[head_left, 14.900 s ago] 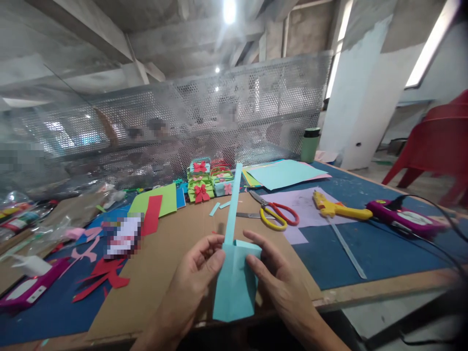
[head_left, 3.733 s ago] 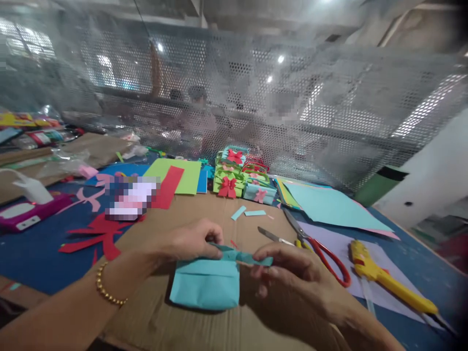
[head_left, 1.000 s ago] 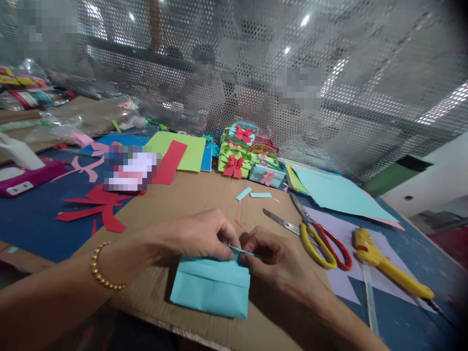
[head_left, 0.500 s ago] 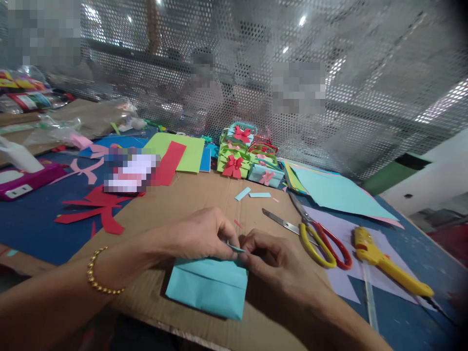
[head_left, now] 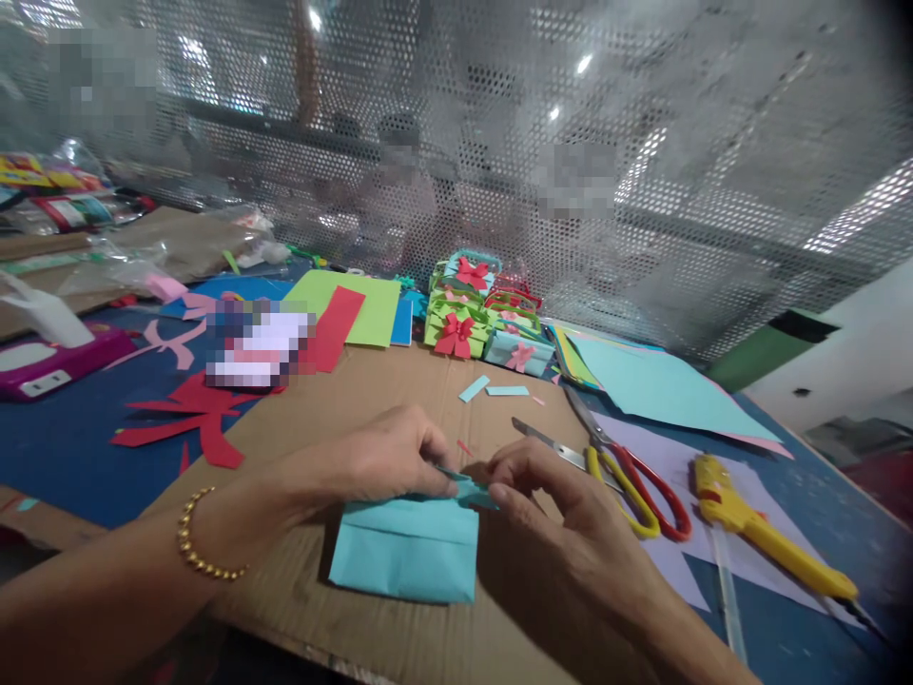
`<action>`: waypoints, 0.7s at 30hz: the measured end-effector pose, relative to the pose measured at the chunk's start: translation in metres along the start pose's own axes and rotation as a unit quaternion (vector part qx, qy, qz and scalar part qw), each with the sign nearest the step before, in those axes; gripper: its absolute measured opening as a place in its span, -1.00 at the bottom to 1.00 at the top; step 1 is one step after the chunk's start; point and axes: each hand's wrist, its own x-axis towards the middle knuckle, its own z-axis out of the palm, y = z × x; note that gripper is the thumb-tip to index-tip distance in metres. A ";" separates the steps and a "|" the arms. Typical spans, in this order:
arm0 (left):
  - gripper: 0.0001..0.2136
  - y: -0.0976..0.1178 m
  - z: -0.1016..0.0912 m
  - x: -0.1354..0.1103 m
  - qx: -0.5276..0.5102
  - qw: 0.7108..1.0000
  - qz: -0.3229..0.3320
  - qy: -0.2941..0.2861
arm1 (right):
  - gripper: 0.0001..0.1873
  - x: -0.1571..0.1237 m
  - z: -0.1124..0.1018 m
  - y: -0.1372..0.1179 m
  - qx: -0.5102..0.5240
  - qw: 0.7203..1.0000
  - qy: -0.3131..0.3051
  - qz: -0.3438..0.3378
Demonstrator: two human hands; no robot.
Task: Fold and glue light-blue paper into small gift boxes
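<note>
A folded light-blue paper piece (head_left: 405,552), flat and pouch-like with a crease near its upper edge, lies on the brown cardboard (head_left: 285,609) in front of me. My left hand (head_left: 399,457) grips its far edge between thumb and fingers. On the far right corner, my right hand (head_left: 542,485) pinches a small raised flap of the same paper. My fingers partly hide the far edge. Just beyond the hands are cut light-blue strips (head_left: 507,391). Scissors (head_left: 620,466) with one yellow and one red handle lie right of my right hand, beside a metal blade (head_left: 546,438).
A yellow glue gun (head_left: 756,533) lies on purple paper at right. Small paper baskets (head_left: 456,328) with bows stand at the back, near stacked coloured sheets (head_left: 663,381). Red paper cutouts (head_left: 206,419), a phone (head_left: 261,347) and a purple power strip (head_left: 64,362) lie left.
My right hand has moved slightly right and up, and the flap at the far right corner shows more between the hands. The left hand keeps its hold.
</note>
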 end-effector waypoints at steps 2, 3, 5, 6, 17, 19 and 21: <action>-0.75 -0.001 0.000 0.001 -0.001 1.000 0.007 -0.002 | -0.79 0.000 0.001 -0.001 0.003 1.000 -0.010 -0.014; -0.74 -0.003 0.001 0.001 -0.002 1.000 0.010 -0.003 | -0.80 0.000 0.002 -0.002 0.007 1.000 -0.012 -0.011; -0.74 -0.005 0.001 0.002 -0.006 1.000 0.015 -0.008 | -0.81 0.000 0.005 -0.005 0.003 1.000 -0.009 0.005; -0.74 -0.006 0.001 0.003 -0.010 1.000 0.015 -0.010 | -0.80 -0.001 0.006 -0.006 -0.001 1.000 -0.006 0.012; -0.80 0.000 0.007 -0.003 -0.027 0.999 0.018 -0.014 | -0.86 0.003 0.012 -0.004 -0.030 0.996 -0.055 0.062; -0.82 0.000 0.009 -0.002 -0.027 0.999 0.022 -0.008 | -0.81 0.002 0.015 -0.002 -0.032 0.996 -0.061 0.057; -0.82 0.000 0.010 -0.001 -0.029 0.999 0.029 -0.005 | -0.78 0.001 0.017 0.001 -0.021 0.997 -0.058 0.049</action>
